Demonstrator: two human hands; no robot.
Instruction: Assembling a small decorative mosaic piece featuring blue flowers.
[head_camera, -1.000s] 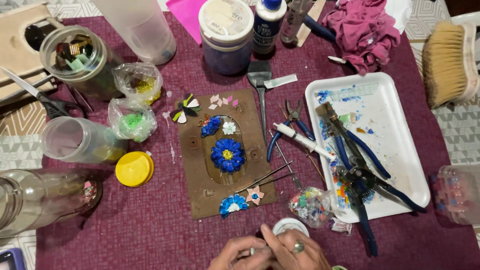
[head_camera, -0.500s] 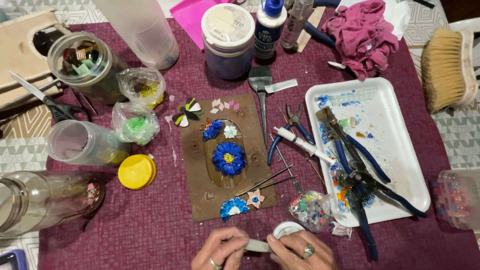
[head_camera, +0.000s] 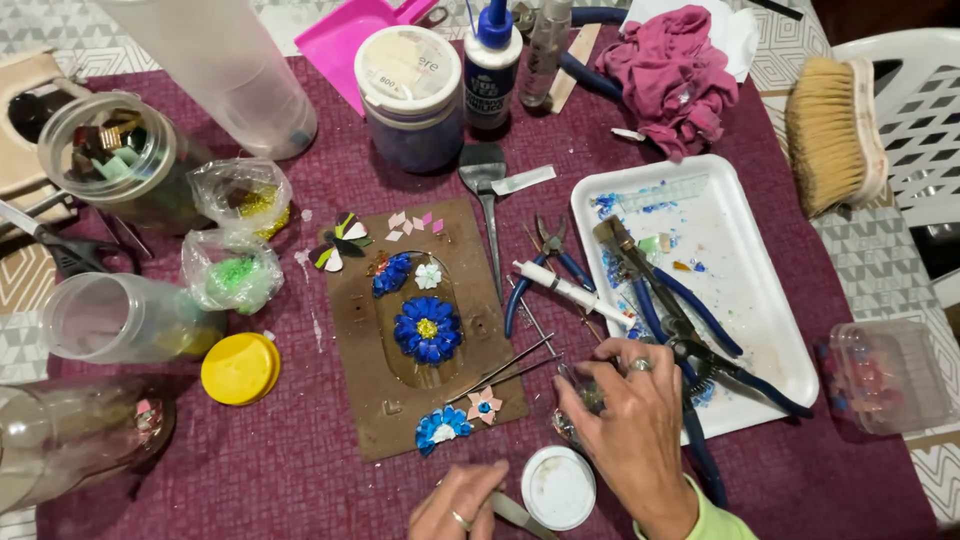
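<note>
Lying along the left edge of the maroon-covered table (head_camera: 280, 470) are a clear bottle (head_camera: 70, 440) on its side, a clear jar (head_camera: 120, 318) tipped over beside a yellow lid (head_camera: 240, 368), and an upright jar of coloured tile pieces (head_camera: 105, 150). Just right of these sit two small plastic bags, one with yellow bits (head_camera: 245, 195), one with green bits (head_camera: 232, 272). At the middle lies a brown board (head_camera: 360, 340) carrying a large blue flower (head_camera: 427, 328), a smaller blue flower (head_camera: 391, 273) and a small white flower (head_camera: 428, 275); a blue-and-white flower (head_camera: 440, 428) and a pink one (head_camera: 485, 404) sit at its lower edge, with thin metal picks (head_camera: 510, 368) lying across the corner. The left hand (head_camera: 462, 500), at the bottom edge, is closed in a pinch on a slim metal tool (head_camera: 520, 515), just beside a small white round lid (head_camera: 558, 487). The right hand (head_camera: 635, 425), wearing a ring, is curled over a small clear bag of glass bits (head_camera: 580, 395) near the board's corner, fingers gripping it. Behind stand a white-lidded tub (head_camera: 410, 95) and a glue bottle (head_camera: 490, 70). Farther right, a white foam tray (head_camera: 740, 300) holds blue-handled pliers (head_camera: 665, 300) and blue shards; a magenta cloth (head_camera: 670, 75), a brush (head_camera: 830, 135) and a clear plastic box (head_camera: 885, 375) lie beyond it.
</note>
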